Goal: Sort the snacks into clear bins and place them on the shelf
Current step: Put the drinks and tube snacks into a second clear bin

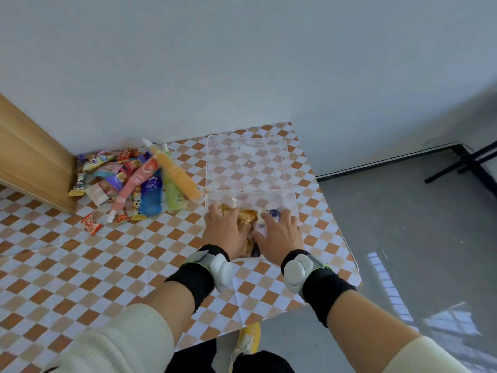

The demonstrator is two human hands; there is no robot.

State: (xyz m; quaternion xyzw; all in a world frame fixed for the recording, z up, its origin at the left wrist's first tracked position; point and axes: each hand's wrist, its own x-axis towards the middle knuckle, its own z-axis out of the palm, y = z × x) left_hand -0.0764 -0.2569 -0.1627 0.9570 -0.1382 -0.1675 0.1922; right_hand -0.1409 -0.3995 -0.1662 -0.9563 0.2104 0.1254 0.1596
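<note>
A clear bin (291,208) stands near the right end of the checkered table, with its clear lid (246,162) swung open behind it. Orange and dark wrapped snacks (248,218) lie inside the bin. My left hand (224,230) and my right hand (279,232) are both down in the bin, fingers spread and fairly straight, pressing on the snacks. A pile of loose snacks (129,181) lies to the left: long orange, green, blue and pink tubes and several small wrapped packets.
A wooden shelf unit (29,160) stands at the far left against the wall. One small red packet (91,224) lies apart from the pile. The table's right edge (347,246) drops to a grey floor. A black stand (468,165) is at right.
</note>
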